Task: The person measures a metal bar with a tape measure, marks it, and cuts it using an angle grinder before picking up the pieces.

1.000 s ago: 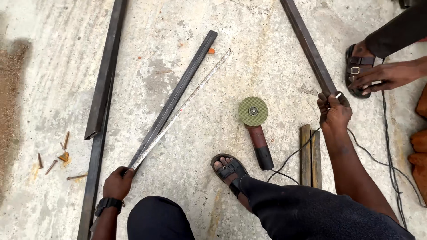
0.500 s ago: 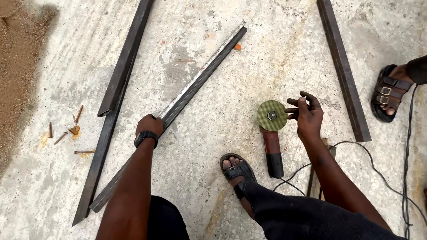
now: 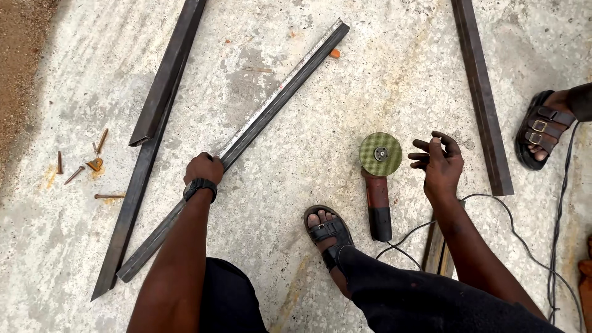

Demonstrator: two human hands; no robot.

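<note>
the left hand (image 3: 203, 169) presses down, fingers closed, on a long dark steel square bar (image 3: 246, 139) lying diagonally across the bare concrete floor (image 3: 320, 80), with a pale metal measuring tape (image 3: 280, 80) stretched along the bar's upper edge. the right hand (image 3: 439, 161) hovers empty, fingers loosely spread, just beside the green disc of a red-bodied angle grinder (image 3: 378, 185), not touching it. a sandalled foot (image 3: 327, 233) rests near the grinder's handle. two more dark steel bars (image 3: 163, 80) lie left of the held one, another dark bar (image 3: 481, 92) right. rusty nails (image 3: 92, 165) sit near the floor's left edge. open concrete lies between bar and grinder.
</note>
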